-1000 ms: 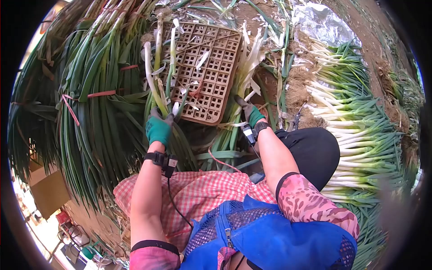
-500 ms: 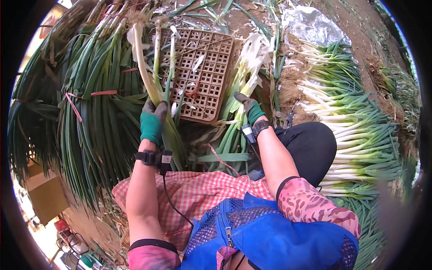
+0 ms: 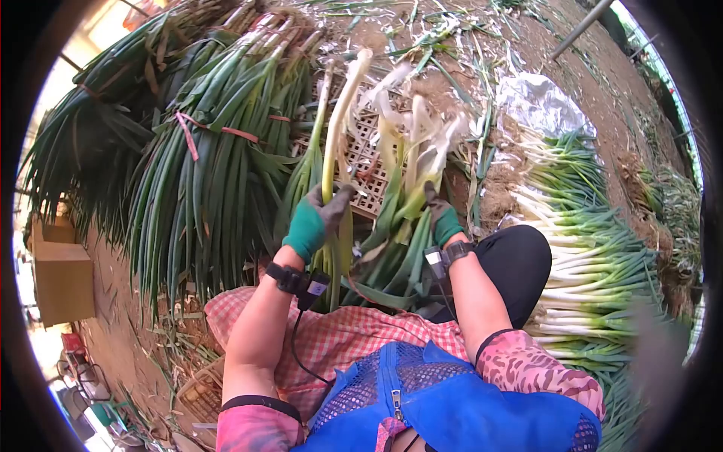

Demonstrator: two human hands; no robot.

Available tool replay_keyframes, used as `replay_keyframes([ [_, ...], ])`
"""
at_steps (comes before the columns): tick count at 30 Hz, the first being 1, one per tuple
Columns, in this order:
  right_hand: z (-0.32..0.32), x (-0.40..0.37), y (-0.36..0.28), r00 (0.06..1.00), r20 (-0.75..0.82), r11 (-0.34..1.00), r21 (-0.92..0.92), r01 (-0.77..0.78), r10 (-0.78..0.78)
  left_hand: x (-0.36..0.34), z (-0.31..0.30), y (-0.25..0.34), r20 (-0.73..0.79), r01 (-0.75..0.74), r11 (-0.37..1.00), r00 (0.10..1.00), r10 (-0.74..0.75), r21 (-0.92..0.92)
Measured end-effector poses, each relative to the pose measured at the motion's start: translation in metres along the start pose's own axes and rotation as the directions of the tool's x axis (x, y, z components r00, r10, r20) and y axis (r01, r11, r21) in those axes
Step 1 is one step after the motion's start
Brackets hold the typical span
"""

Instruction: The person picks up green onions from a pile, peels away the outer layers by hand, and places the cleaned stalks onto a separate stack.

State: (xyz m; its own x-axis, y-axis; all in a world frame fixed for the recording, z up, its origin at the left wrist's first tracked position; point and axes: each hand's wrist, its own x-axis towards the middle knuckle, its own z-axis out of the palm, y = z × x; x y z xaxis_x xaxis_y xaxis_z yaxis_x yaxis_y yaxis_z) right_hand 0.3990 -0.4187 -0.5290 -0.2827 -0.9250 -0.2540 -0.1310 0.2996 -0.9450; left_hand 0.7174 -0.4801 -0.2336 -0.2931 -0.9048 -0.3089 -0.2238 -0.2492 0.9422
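Note:
My left hand (image 3: 319,218), in a green and grey glove, is closed around a long scallion (image 3: 337,124). Its white root end points up and away from me, and its green part hangs below the hand. To the right, my gloved right hand (image 3: 443,215) is closed on scallion leaves (image 3: 413,205) with pale, papery peeled skins (image 3: 443,147) at their top. How many pieces it grips cannot be made out. Behind both hands lies a brown plastic crate (image 3: 367,135), partly covered by stalks and skins.
Large tied bundles of scallions (image 3: 199,173) stand on the left. Cleaned scallions (image 3: 576,256) lie in a long row on the right, below a silver sheet (image 3: 544,104). A cardboard box (image 3: 62,282) stands at far left. Leaf scraps litter the soil.
The camera view has shifted, so the bundles appear farther right. My left hand has come closer to my right hand with the scallion still in it. More pale skins now spread above my right hand.

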Motion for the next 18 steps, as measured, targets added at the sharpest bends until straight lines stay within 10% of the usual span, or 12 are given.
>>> replay_keyframes([
  [4, -0.008, -0.052, -0.135, 0.971, -0.235, 0.928, -0.368, -0.053, -0.037, -0.016, -0.008, 0.000, 0.069, 0.075, 0.996, 0.995, -0.077, 0.038],
  [6, 0.032, -0.097, -0.257, 0.922, -0.274, 0.914, 0.372, -0.162, 0.274, -0.016, -0.006, -0.003, 0.106, 0.091, 0.994, 0.991, -0.085, -0.061],
  [7, 0.049, -0.114, -0.285, 0.948, -0.234, 0.920, 0.376, -0.115, 0.214, -0.013, -0.007, -0.008, 0.133, 0.103, 0.983, 0.988, -0.084, -0.150],
  [12, 0.151, -0.187, -0.307, 0.985, 0.055, 0.917, 0.377, 0.131, -0.163, -0.007, -0.011, 0.009, 0.214, 0.151, 0.916, 0.974, -0.074, -0.372],
  [18, 0.150, -0.172, -0.277, 0.936, 0.266, 0.957, 0.237, 0.168, -0.230, -0.012, -0.050, 0.032, -0.105, 0.022, 0.941, 0.993, -0.061, -0.337],
])
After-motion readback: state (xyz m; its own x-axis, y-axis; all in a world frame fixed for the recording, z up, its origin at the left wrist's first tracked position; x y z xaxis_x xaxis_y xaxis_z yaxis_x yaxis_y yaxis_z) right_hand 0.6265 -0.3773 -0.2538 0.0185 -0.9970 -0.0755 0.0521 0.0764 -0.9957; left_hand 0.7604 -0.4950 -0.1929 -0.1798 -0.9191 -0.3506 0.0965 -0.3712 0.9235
